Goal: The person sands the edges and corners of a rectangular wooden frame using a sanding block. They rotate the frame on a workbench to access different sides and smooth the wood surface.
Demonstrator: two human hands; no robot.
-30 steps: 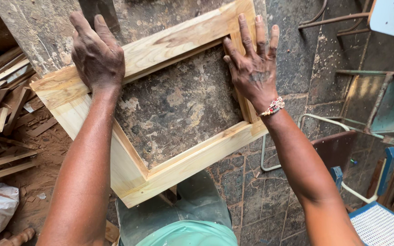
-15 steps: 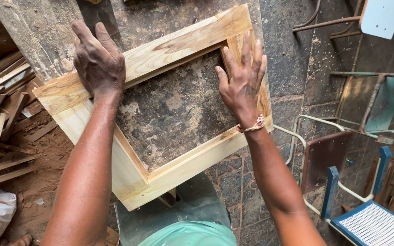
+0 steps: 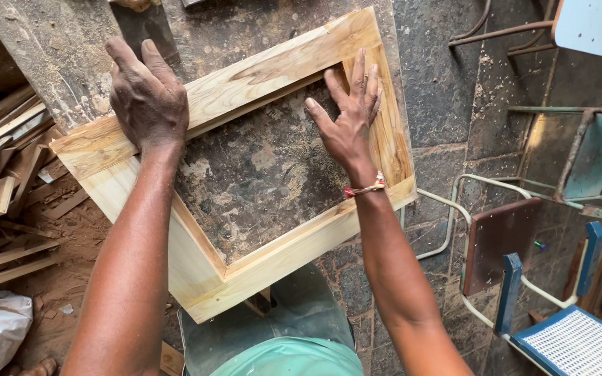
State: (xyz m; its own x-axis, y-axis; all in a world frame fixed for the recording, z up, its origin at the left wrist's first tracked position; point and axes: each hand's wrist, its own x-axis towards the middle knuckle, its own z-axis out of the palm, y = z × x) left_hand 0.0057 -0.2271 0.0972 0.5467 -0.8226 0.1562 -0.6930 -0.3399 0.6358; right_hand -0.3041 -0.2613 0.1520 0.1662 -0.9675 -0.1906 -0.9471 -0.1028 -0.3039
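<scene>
Now I press my left hand (image 3: pixel 149 97) flat on the wooden frame (image 3: pixel 273 259) lying on the workbench (image 3: pixel 43 49); my right hand (image 3: pixel 348 118), fingers spread, feels its inside corner, so next I should check that joint

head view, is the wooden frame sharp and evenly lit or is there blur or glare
Head view: the wooden frame is sharp, its grain readable; soft, even daylight, no glare; the left hand and right hand show no motion blur; the scrap wood at left lies in dimmer shade.
</scene>
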